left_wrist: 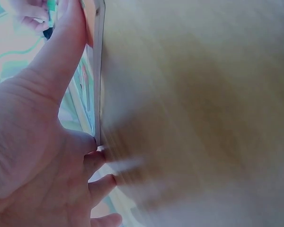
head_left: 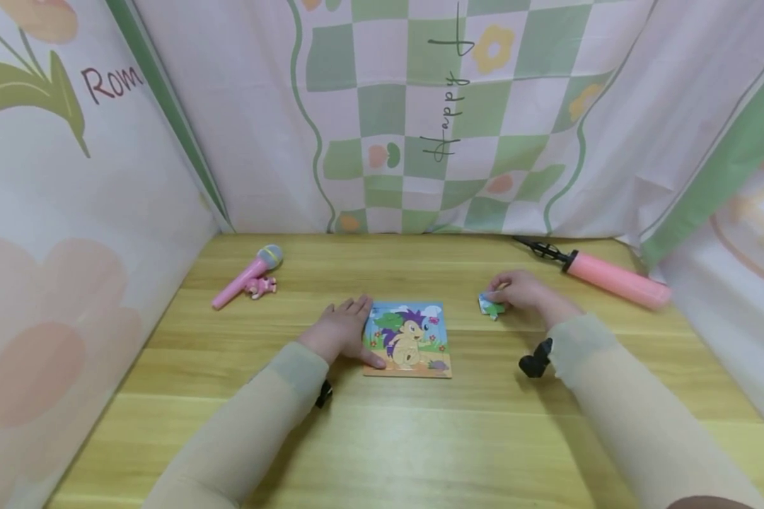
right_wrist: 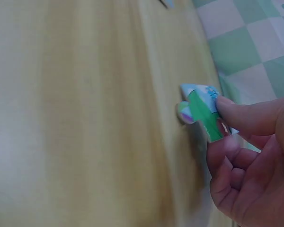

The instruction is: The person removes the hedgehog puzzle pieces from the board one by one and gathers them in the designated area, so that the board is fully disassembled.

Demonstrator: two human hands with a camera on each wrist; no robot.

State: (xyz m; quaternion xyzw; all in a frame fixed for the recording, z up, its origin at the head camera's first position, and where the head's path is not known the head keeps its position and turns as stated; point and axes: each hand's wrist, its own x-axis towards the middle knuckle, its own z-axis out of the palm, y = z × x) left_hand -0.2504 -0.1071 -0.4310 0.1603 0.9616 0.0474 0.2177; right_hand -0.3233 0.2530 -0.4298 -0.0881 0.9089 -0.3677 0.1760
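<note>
Puzzle piece [right_wrist: 202, 109]: green, blue, white. Puzzle board [head_left: 408, 338]: purple hedgehog pic. Pump [head_left: 613, 280] & mic [head_left: 247, 275] pink. Table [head_left: 420, 438] yellow wood-grain.

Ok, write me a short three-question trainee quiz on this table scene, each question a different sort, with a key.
1. True or false: the right hand pinches a puzzle piece.
2. Which thing does the left hand rest against?
A. the pink microphone
B. the puzzle board
C. the pink pump
3. Fill in: the pump lies on the wooden table to the person's ____ of the board.

Key: 1 true; 2 B; 3 right.
</note>
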